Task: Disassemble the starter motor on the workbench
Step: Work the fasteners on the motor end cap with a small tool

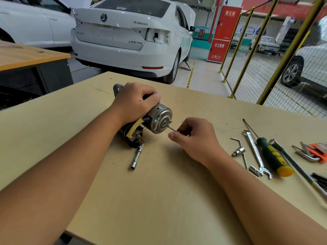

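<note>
The starter motor (pixel 160 119) lies on the wooden workbench (pixel 159 191), its round silver end cap facing me. My left hand (pixel 136 101) grips the motor's body from above, fingers curled round it. My right hand (pixel 194 137) pinches a thin long bolt (pixel 171 128) that sticks out of the end cap. A second bolt head (pixel 170 121) shows on the cap's right edge. A yellow cable (pixel 133 128) runs along the motor's lower left side to the terminals.
A socket extension (pixel 137 156) lies just below the motor. To the right lie a bent hex tool with a socket (pixel 238 151), a combination wrench (pixel 256 154), a green-and-yellow screwdriver (pixel 272 156), a long rod and an orange hex key set (pixel 315 151). White cars and yellow mesh fencing stand beyond.
</note>
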